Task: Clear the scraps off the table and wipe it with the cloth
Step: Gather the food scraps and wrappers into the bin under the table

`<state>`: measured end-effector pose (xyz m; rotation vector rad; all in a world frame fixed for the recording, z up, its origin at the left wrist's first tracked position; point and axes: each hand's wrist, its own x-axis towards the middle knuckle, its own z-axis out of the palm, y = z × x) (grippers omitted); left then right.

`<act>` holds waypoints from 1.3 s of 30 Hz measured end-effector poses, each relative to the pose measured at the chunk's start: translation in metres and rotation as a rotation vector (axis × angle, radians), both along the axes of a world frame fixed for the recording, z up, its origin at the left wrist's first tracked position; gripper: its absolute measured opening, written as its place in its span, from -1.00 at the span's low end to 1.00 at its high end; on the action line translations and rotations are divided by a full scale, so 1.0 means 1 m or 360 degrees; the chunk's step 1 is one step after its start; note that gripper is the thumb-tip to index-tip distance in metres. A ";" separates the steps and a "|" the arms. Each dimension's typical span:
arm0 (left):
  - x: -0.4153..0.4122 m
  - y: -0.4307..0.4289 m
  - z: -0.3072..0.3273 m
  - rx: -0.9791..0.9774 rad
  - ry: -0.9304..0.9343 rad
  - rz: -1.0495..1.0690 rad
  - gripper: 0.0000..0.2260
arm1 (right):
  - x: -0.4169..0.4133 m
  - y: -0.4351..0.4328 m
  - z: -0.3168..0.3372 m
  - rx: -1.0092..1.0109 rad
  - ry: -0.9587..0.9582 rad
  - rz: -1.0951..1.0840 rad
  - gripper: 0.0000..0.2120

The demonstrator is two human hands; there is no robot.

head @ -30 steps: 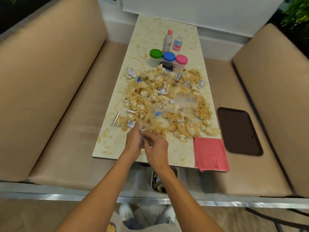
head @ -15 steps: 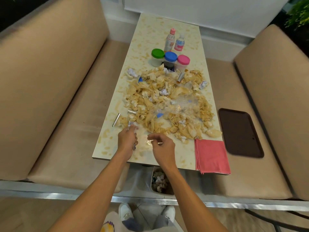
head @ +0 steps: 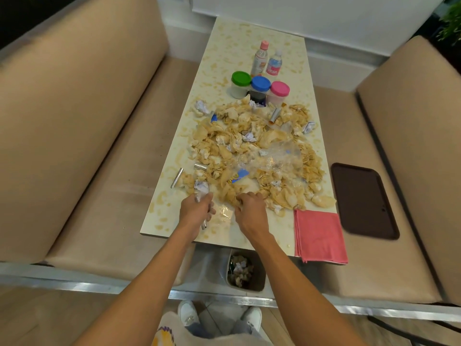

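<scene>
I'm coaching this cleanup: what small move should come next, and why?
Probably draw both hands back and drop what they hold into the bin. The left hand grips a tube, the right hand curls on the nearest scraps, and the bin stands open right below the table edge. With so many scraps out, the cloth waits.

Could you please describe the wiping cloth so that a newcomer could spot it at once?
Find the long speckled table between the two benches. At its near right corner, beside the heap of scraps, lies the cloth: flat, folded and pink, unlike the crumpled beige litter.
</scene>
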<state>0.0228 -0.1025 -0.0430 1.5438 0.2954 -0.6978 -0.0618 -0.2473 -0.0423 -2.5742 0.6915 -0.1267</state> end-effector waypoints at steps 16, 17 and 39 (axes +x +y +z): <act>-0.006 -0.021 -0.001 0.0101 -0.0050 -0.0095 -0.76 | -0.016 0.004 0.023 0.0390 -0.0557 -0.0217 -0.74; -0.006 -0.021 0.000 0.0090 -0.0049 -0.0093 -0.76 | -0.017 0.006 0.024 0.0408 -0.0550 -0.0175 -0.73; 0.001 0.002 -0.004 0.0038 0.0160 0.0190 -0.81 | -0.032 0.053 0.020 0.0936 -0.0497 -0.0254 -0.65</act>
